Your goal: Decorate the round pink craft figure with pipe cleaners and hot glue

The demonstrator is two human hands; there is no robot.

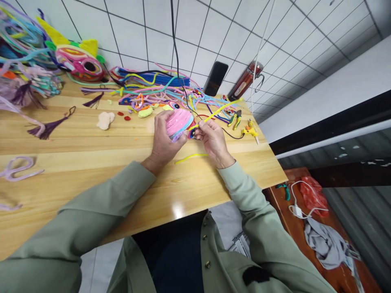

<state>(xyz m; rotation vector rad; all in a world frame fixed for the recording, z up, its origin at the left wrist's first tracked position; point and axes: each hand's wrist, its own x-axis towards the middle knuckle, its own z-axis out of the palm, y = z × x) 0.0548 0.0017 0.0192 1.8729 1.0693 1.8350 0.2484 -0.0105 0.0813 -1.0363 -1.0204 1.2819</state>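
Note:
My left hand (163, 140) is wrapped round a pink, fuzzy pipe-cleaner piece (179, 121) with blue and purple stripes, held just above the wooden table (91, 171). My right hand (212, 140) pinches a yellow pipe cleaner (218, 110) at the piece's right edge; the strand runs up and to the right. A second yellow pipe cleaner (191, 157) lies on the table just below both hands.
A heap of coloured pipe cleaners (152, 87) lies behind the hands, with a finished mask (77, 59) at back left. A yellow glue gun (250, 131), green pliers (236, 119), a black phone (215, 78) and purple tassels (50, 126) are around. A low bench (320, 228) stands on the right.

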